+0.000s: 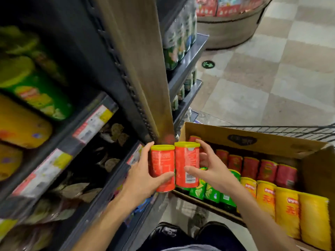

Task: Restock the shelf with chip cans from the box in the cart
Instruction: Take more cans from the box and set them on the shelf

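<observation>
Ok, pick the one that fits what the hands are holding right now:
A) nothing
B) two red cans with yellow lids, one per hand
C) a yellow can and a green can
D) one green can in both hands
B: the left hand grips one red can and the right hand grips another red can, both yellow-lidded, side by side beside the box.

You have just one view, from the camera on your head. It looks forward and down, close over your left hand (145,176) and right hand (210,169). The shelf (101,124) is on your left, and the box (253,140) on your right.
</observation>
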